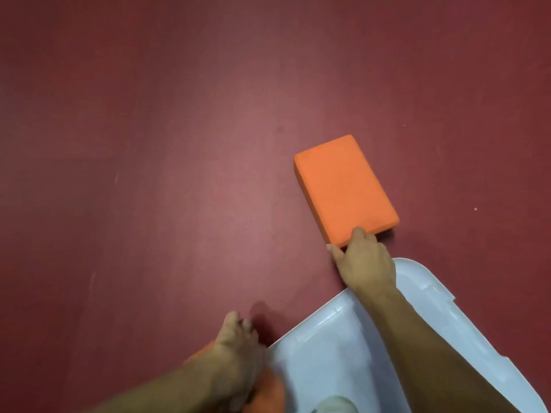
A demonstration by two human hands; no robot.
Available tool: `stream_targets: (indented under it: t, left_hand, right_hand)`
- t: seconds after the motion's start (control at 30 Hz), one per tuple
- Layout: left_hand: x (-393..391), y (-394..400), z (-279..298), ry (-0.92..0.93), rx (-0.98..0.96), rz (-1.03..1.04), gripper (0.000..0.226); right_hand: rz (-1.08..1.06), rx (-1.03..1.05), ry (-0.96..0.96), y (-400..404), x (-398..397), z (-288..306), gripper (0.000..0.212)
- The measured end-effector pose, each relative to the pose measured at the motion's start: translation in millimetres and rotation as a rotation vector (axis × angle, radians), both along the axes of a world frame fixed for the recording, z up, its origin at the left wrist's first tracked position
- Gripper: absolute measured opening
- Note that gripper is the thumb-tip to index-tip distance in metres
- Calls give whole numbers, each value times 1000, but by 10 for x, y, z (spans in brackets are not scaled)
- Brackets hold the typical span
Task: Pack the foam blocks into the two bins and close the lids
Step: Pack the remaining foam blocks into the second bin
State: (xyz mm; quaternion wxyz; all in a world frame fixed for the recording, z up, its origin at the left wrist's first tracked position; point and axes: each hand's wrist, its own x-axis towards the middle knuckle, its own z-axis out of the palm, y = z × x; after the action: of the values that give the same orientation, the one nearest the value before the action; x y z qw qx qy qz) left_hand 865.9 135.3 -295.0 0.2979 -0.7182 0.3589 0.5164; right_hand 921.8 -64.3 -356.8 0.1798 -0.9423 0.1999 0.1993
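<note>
An orange foam block (343, 189) lies flat on the dark red floor, right of centre. My right hand (365, 263) reaches over a white plastic bin lid (328, 353) and grips the block's near edge, thumb on top. My left hand (238, 350) is blurred at the bottom, its fingers spread on a second orange foam block (269, 391) that is mostly hidden under the hand and forearm. The bin under the lid is not visible.
The dark red floor (149, 174) fills the left and upper parts of the view. The white lid runs off the bottom right edge. A pale rounded object (334, 405) shows at the bottom edge.
</note>
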Motion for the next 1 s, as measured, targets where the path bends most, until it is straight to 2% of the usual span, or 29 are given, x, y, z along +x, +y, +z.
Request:
stream_targets:
  t: [0.03,0.13,0.23,0.3,0.33,0.37,0.47,0.53,0.57,0.63,0.7,0.8,0.9,1.0]
  left_hand:
    - [212,-77,113,-59,-8,39,86]
    - [1024,-367,542,-479,-125,119,81]
    - [1526,-591,625,-817,-382,283,44]
    - [1599,-699,566,-880,-505,325,33]
    - [1570,-727,547,-858,-550,324,32]
    - [1519,-743,534,-838,-583,306,34]
    - [1352,-683,492,-829,-615,271,59]
    - [1340,-575,461,-837,-590,302,66]
    - [1361,-515,468,-846,-582,328,63]
    - [1372,-390,535,-853,-523,362,59]
    - [1319,-311,641,-826,-429,371,63]
    - [1118,-324,884,-812,-375,323,67]
    - [876,-585,1202,-800,-431,221,65]
    - [569,-932,1525,-784,-480,186,63]
  right_hand:
    - [-108,52,-14,-15,66,-26,51]
    - [-405,120,-51,-56,258,-52,59]
    - [-794,303,-26,-108,315,-147,80]
    - [-1080,551,-39,-129,277,-301,106]
    - [-1169,686,-63,-150,269,-411,112]
    - [-1235,827,-95,-143,262,-483,106]
    - [-1360,1109,-106,-65,293,-323,59]
    - [-1275,1152,-67,-2,254,-199,52]
    - [-1190,1065,-77,24,229,-140,62]
    - [-922,667,-67,18,132,131,83]
    - [-604,396,-163,-98,-6,459,81]
    - [-287,273,-299,-317,-285,915,69]
    - [-89,44,-374,-553,-716,1306,71]
    - [-14,-138,-407,-829,-1267,1735,84]
